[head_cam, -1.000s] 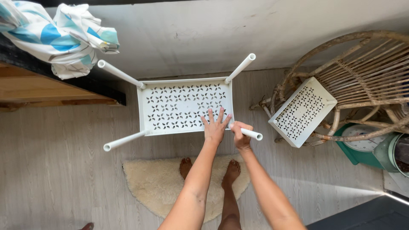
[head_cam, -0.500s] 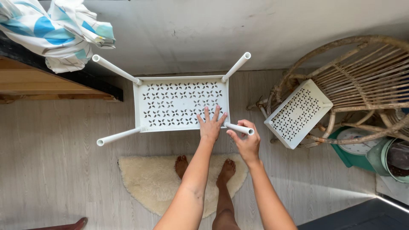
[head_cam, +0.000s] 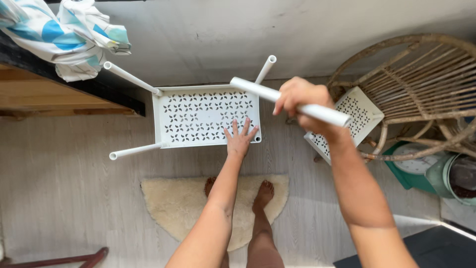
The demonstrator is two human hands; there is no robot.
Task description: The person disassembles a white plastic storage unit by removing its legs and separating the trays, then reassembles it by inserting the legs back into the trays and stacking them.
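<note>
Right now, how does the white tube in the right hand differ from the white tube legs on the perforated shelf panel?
The white tube is detached, gripped by the right hand; three white tube legs remain plugged into the white perforated shelf panel, untouched. The left hand presses the panel. All are the same plain white tubing.

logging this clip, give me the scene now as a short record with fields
left hand: left hand pressed flat, fingers spread, on the white perforated shelf panel
right hand: right hand gripping a loose white tube leg, lifted clear of the panel
legs on panel: three white tube legs attached
nearby: second perforated panel leaning at the rattan chair; cream rug under bare feet; striped cloth upper left
</note>
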